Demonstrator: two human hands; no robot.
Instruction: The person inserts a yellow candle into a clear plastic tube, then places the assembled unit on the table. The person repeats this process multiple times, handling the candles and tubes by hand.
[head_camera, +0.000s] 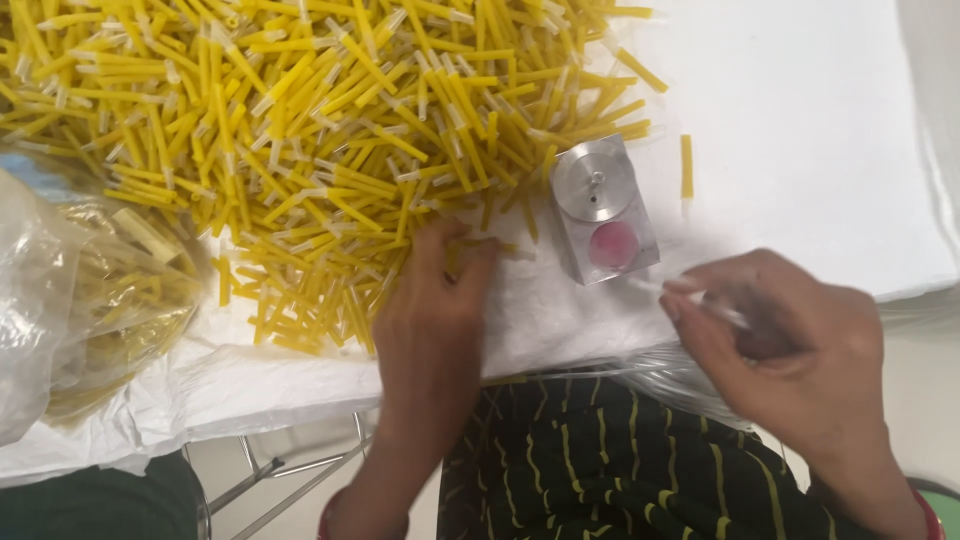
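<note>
A big heap of short yellow tubes with clear tips (300, 110) covers the white table (800, 120). My left hand (435, 320) rests at the heap's near edge, its fingertips pinching a yellow tube (495, 245). My right hand (790, 345) hovers by the table's front edge and pinches a thin clear piece (715, 305) between thumb and fingers. Between the hands sits a small metal block (603, 208) with a round silver disc on top and a pink round pad.
A clear plastic bag (90, 290) with more yellow tubes lies at the left. One stray yellow tube (686, 168) lies right of the block. Another clear bag (680, 380) hangs over my lap under the table edge.
</note>
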